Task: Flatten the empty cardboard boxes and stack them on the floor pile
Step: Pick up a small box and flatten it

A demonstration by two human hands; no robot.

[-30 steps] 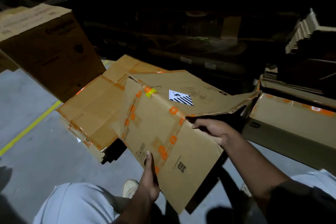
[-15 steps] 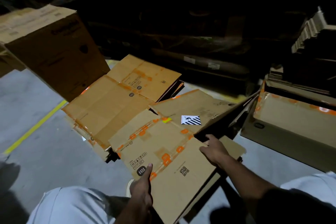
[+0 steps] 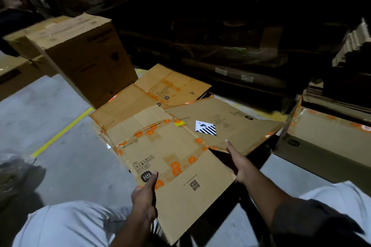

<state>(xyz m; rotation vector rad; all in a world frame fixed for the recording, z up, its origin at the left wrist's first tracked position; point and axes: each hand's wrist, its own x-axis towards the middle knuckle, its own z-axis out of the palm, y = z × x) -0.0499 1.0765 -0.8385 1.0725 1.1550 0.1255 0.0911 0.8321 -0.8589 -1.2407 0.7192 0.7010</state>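
On the pile (image 3: 154, 90), flattened box (image 3: 180, 152) runs near-left to far-right.

Grey floor (image 3: 66, 166), yellow line (image 3: 60, 133), perhaps dark shelving (image 3: 230, 32)

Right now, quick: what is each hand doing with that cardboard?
Left hand: grips the near edge of the flattened box, thumb on top.
Right hand: open, fingers straight, at the box's right edge; whether it touches cannot be told.

A dim warehouse: grey concrete floor (image 3: 66, 166) with yellow line (image 3: 62, 132), cartons (image 3: 84, 56), stacked cardboard (image 3: 353, 46).
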